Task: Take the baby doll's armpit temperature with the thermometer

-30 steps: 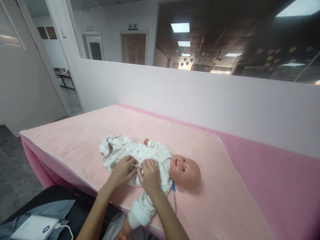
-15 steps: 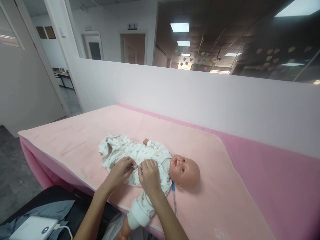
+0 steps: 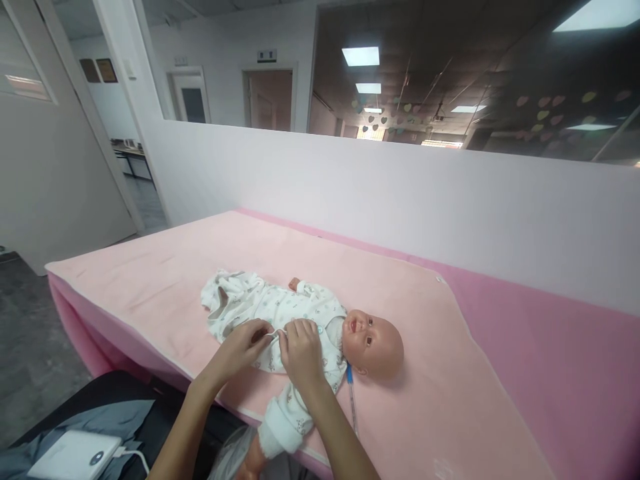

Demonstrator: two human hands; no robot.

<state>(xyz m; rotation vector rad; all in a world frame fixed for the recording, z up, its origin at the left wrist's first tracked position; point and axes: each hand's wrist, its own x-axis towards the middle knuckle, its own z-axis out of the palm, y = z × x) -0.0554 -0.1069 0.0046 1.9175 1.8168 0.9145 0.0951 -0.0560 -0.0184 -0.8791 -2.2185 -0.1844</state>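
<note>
A baby doll lies on its back with its head to the right, dressed in a white printed baby outfit. Over the doll's middle, my left hand pinches a thin white tie string. Close beside it, my right hand has its fingers closed on the other part of the string, at the front of the outfit. The string runs in a short curve between both hands. One doll arm, its sleeve cuff folded back, points toward me under my right forearm.
A blue-tipped clear thin stick, perhaps a thermometer, lies beside the doll's neck. The pink padded mat covers the table against a white wall. A white power bank with a cable rests on dark fabric at lower left.
The view has shifted slightly, moving the scene a little to the right. Both hands stay at the string, with only a small change in the left fingers.
</note>
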